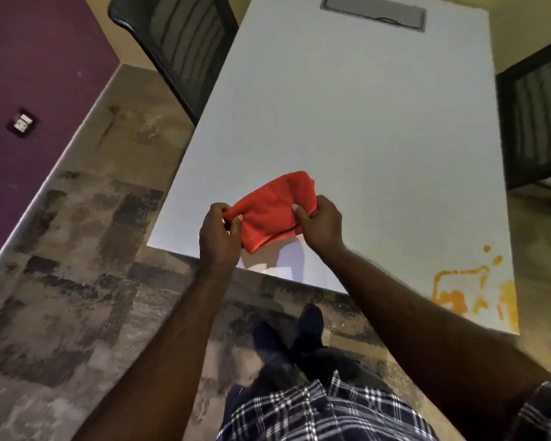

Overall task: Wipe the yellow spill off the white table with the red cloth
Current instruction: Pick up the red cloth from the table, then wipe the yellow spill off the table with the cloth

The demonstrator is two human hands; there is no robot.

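I hold the red cloth point(272, 209) in the air with both hands, above the near left part of the white table point(363, 122). My left hand point(218, 235) pinches its left corner. The right side of the cloth is gripped by my right hand point(320, 221). The cloth looks folded or bunched and casts a shadow on the tabletop below it. The yellow spill point(473, 289) lies in streaks and blotches at the table's near right corner, well to the right of both hands and apart from the cloth.
A black mesh chair point(175, 43) stands at the table's far left side and another chair point(536, 122) at its right side. A grey hatch point(374, 9) is set in the far end of the table. My shoes point(287, 342) stand on the patterned floor by the near edge.
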